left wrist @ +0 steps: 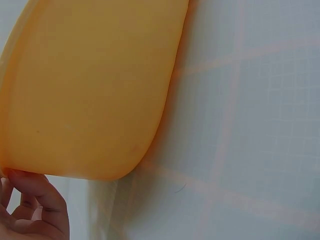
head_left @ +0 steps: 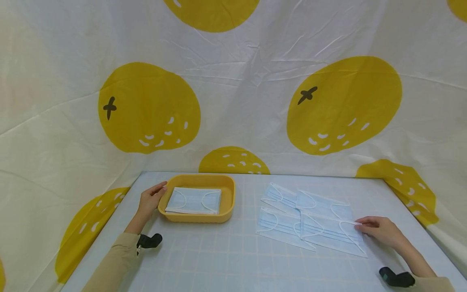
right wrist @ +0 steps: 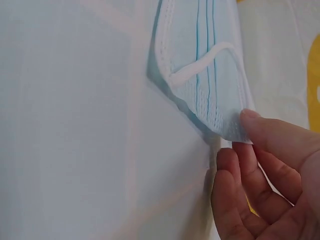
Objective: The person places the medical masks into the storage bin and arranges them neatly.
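My left hand point(head_left: 150, 199) pinches the left rim of a yellow tray point(head_left: 232, 198), thumb and fingers at its edge in the left wrist view. Inside the tray lies a neat stack of light blue face masks point(head_left: 195, 200) with white ear loops. To the right, several more face masks overlap on the table. My right hand point(head_left: 381, 230) pinches the right edge of the nearest face mask point(head_left: 330, 231). In the right wrist view, the thumb lies on top of that mask's corner point(right wrist: 220, 90) with fingers below, and the corner stands off the table.
The loose masks include one at back left point(head_left: 279, 198), one at back right point(head_left: 321, 201) and one at front left point(head_left: 279, 227). A pale checked cloth covers the table point(head_left: 219, 259). Behind hangs a white curtain point(head_left: 244, 105) with yellow fruit prints.
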The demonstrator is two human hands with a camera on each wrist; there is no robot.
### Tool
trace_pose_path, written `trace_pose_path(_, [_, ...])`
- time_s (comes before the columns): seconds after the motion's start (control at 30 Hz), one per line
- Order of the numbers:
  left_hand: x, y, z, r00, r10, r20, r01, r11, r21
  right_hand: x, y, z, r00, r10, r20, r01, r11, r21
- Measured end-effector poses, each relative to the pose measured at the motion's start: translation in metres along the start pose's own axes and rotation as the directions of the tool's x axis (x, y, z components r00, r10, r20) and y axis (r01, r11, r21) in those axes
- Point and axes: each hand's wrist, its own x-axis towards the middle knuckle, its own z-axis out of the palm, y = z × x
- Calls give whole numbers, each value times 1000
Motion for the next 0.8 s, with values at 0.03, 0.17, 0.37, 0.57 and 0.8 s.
trace_pose_path(0.03, [0,0,0,1000,1,-1,-1,1000,0,0,0,0,1000,1,-1,-1,1000,6])
trace_pose_path(0.17, [0,1,0,1000,-5,-6,5,1000,-5,-2,0,-2,1000,5,-11,-4,1000,27])
trace_pose_path(0.37, [0,1,0,1000,-17,-7,17,1000,3,-2,1,-4,1000,-7,-27,8,999,48])
trace_pose_path(0.57, [-1,2,0,1000,-16,-1,16,1000,9,-3,1,-5,999,-13,-38,15,998,61])
trace_pose_path(0.8, [0,1,0,1000,-15,-3,15,1000,1,-8,-3,-5,998,-24,-57,29,996,80])
